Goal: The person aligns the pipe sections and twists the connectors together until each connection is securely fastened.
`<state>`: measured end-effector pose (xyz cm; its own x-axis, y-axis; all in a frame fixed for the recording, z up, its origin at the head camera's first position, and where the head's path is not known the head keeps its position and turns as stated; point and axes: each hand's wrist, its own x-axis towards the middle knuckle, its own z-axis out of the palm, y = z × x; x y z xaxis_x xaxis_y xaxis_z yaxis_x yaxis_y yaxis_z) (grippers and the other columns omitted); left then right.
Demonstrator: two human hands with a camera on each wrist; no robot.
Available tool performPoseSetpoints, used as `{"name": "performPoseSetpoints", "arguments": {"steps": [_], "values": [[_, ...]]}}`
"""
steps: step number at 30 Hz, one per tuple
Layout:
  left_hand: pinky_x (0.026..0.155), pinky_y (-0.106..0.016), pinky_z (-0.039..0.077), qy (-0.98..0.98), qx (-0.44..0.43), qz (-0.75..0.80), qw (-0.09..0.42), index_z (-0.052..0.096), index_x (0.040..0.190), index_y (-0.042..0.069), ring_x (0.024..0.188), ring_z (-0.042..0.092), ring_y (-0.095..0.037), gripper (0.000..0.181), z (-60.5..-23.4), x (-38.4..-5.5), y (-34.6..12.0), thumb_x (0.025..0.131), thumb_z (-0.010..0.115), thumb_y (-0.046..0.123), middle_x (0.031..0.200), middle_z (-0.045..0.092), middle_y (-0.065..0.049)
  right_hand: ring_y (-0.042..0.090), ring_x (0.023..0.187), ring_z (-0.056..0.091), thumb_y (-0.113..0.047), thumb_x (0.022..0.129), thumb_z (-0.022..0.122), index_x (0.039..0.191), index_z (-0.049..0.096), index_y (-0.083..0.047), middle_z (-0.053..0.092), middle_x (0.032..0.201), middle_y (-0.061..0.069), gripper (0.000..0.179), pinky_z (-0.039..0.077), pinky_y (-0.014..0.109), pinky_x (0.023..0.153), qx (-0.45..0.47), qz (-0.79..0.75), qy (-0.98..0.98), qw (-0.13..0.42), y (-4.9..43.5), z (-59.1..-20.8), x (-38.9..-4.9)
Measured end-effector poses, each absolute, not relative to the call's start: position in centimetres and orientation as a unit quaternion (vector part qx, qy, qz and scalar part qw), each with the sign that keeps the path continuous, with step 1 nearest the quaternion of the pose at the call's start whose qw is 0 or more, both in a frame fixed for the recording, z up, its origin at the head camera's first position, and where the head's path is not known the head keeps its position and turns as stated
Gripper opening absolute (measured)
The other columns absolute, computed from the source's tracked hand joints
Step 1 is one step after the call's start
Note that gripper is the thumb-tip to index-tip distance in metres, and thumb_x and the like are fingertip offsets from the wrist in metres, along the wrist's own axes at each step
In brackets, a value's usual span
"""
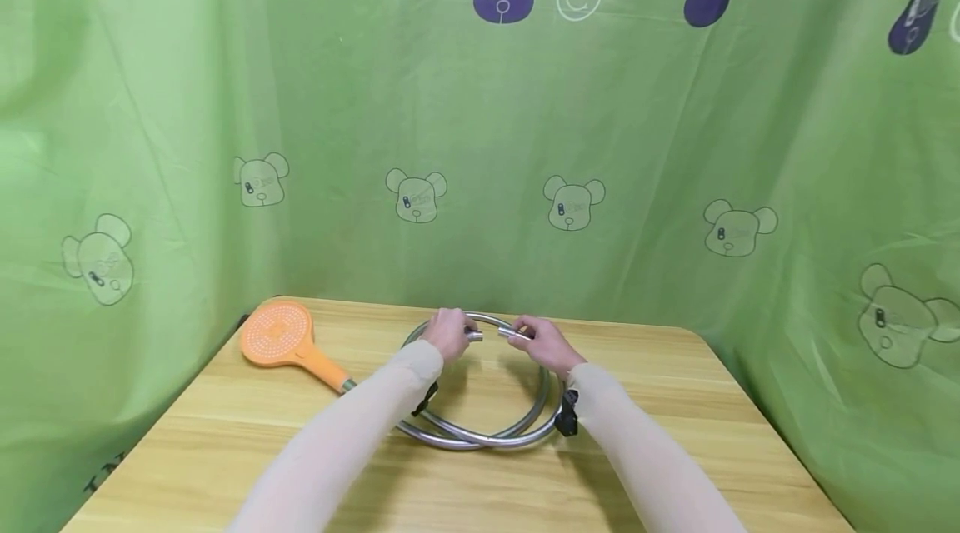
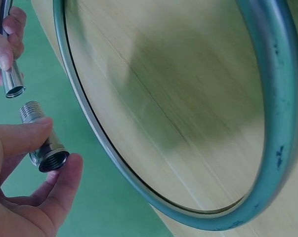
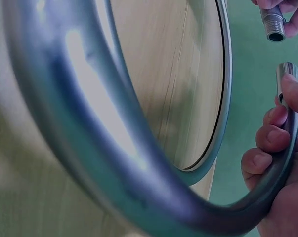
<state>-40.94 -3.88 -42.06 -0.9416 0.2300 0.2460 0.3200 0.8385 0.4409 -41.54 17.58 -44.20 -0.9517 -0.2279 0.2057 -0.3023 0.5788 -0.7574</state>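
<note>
Between thumb and fingers my left hand (image 1: 448, 335) pinches a short threaded metal fitting (image 2: 46, 140), its threaded end turned toward the hose end. My right hand (image 1: 549, 345) grips the silver shower hose (image 3: 275, 180) close to its metal end nut (image 3: 287, 74), fingers curled round it. A small gap separates the fitting from the nut. The rest of the hose (image 1: 480, 440) lies coiled on the table below both hands. An orange shower head (image 1: 277, 335) lies at the left, face up, with its handle joined to the hose; the left forearm partly hides the hose there.
The wooden table (image 1: 675, 425) carries the shower head and coil. A green patterned curtain (image 1: 480, 117) hangs behind it and on both sides. Black straps (image 1: 567, 414) sit on the wrists.
</note>
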Motion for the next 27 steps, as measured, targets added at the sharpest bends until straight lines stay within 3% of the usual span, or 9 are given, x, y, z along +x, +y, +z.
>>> {"name": "performPoseSetpoints", "arguments": {"steps": [12, 21, 27], "values": [[0.083, -0.038, 0.056, -0.952, -0.154, -0.243, 0.101, 0.081, 0.102, 0.02, 0.094, 0.068, -0.026, 0.028, -41.6, -41.1, -3.3, 0.082, 0.076, 0.002, 0.106, 0.077, -0.006, 0.016, 0.078, 0.054, -0.008, 0.093, 0.068, 0.099, 0.068, -0.007, 0.065, 0.086, 0.005, 0.006, 0.045, 0.03, 0.071, 0.198, 0.406, -0.892, 0.024, 17.0, -43.7, -41.8], [0.079, -0.037, 0.055, -0.952, -0.148, -0.254, 0.086, 0.079, 0.108, 0.018, 0.09, 0.066, -0.026, 0.033, -41.6, -41.1, -2.9, 0.082, 0.073, -0.002, 0.11, 0.075, -0.009, 0.017, 0.076, 0.05, -0.009, 0.094, 0.067, 0.102, 0.068, -0.008, 0.059, 0.082, 0.005, 0.008, 0.042, 0.03, 0.069, 0.214, 0.403, -0.89, 0.003, 16.9, -43.6, -41.8], [0.084, -0.038, 0.055, -0.952, -0.152, -0.254, 0.081, 0.08, 0.106, 0.018, 0.095, 0.065, -0.026, 0.036, -41.5, -41.1, -2.8, 0.08, 0.073, -0.005, 0.107, 0.075, -0.008, 0.016, 0.075, 0.05, -0.008, 0.094, 0.066, 0.103, 0.067, -0.007, 0.058, 0.081, 0.004, 0.009, 0.042, 0.03, 0.069, 0.215, 0.399, -0.891, -0.01, 16.9, -43.6, -41.7]]}}
